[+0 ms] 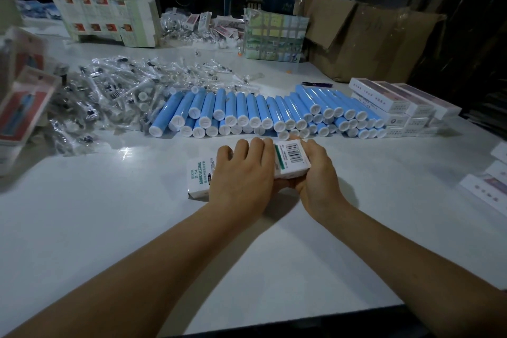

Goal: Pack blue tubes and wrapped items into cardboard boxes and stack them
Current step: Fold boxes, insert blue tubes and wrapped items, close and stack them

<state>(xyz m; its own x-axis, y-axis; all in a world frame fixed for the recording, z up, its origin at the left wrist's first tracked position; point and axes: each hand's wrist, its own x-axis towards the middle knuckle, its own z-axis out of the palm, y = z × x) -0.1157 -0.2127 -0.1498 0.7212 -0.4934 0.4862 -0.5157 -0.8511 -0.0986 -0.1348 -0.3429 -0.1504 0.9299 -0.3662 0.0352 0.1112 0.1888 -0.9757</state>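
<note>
A white cardboard box with green print and a barcode lies on the white table in front of me. My left hand lies over its middle with fingers curled across the top. My right hand grips its right end, thumb underneath. Behind the box, several blue tubes with white caps lie in a stacked row. A heap of clear-wrapped items spreads to the left of the tubes. Packed white boxes are stacked at the right of the tubes.
Flat printed cartons lean at the left edge. More white boxes lie at the right edge. At the back stand flat carton stacks, a taped bundle and brown cardboard boxes. Small scissors lie behind the tubes.
</note>
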